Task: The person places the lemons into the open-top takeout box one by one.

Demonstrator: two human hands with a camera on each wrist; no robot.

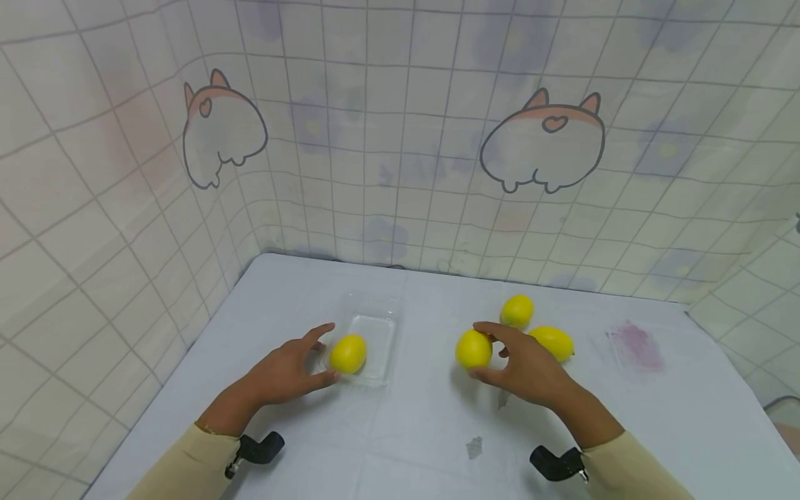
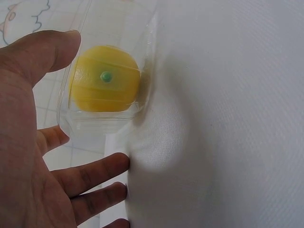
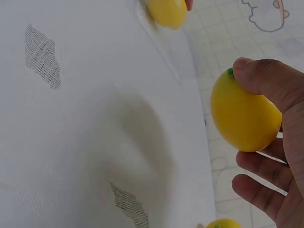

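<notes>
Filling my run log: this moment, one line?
right hand: holds lemon above table; left hand: at clear tray; tray: one lemon; table: two more lemons

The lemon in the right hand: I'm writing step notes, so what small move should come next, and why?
Probably carry the held lemon left toward the clear tray: the right hand holds it above the table, another lemon already lies in the tray, and the left hand is at the tray's side.

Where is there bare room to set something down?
Bare: table between the clear tray and the held lemon; the far-left corner, beyond the left hand. Crowded: around the right hand, by two other lemons.
</notes>
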